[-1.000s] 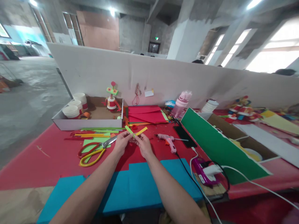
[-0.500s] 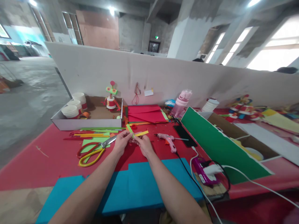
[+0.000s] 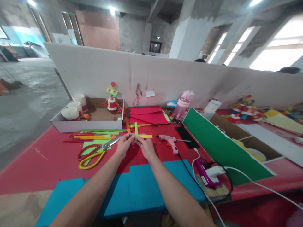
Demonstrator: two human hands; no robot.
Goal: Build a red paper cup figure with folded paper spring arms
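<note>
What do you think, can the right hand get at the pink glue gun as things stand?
Probably yes: the pink glue gun lies close to the right hand, and nothing seems to block its handle. But the hand may first have to release the paper strips.

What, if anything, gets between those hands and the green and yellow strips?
Nothing visible: the left hand and right hand have their fingertips where the green strip and yellow strip meet. The scissors lie off to the left, the glue gun to the right.
</note>
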